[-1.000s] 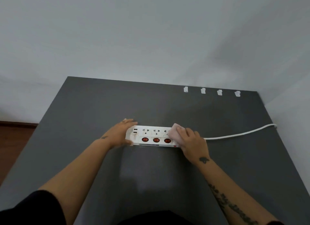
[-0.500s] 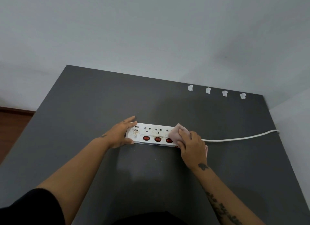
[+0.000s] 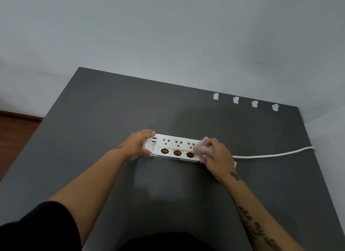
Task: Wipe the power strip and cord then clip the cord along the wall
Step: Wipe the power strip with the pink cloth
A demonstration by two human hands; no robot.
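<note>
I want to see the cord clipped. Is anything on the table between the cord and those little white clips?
Nothing visible does. Only dark table lies between the cord and the four clips by the wall.

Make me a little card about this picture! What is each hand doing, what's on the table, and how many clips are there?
left hand: holds the left end of the power strip
right hand: grips a pink cloth pressed on the strip's right end
strip look: white, three red switches, brownish specks on top
cord: white, lies loose on the dark grey table, runs off to the right
clips: four white ones in a row at the table's far edge by the wall, none holding the cord
</note>
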